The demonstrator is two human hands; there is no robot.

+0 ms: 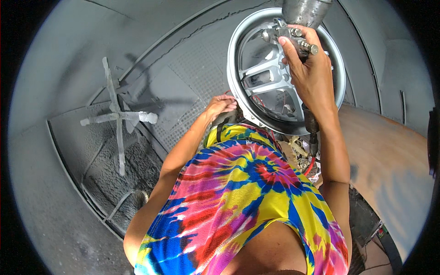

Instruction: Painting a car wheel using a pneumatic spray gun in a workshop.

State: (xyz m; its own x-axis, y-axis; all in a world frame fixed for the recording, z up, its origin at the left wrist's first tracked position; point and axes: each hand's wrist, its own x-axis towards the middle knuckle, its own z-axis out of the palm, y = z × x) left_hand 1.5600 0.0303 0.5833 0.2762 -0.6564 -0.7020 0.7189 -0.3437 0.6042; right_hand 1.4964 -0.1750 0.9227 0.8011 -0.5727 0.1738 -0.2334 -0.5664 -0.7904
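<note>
The right hand (312,68) was wrapped around a metal spray gun (280,33), its dark cup (306,13) on the far side, above the right part of a silver spoked wheel (262,68). The wheel stood at the far side, right of centre. The left hand (222,106), fingers curled, was at the wheel's near left edge; whether it gripped anything could not be told. A red hose (310,166) showed nearer, and a grey-coated cross-shaped stand (117,115) stood well apart to the left.

The grey floor (172,87) bears a paint-crusted, cross-shaped stand (117,114) at left.
</note>
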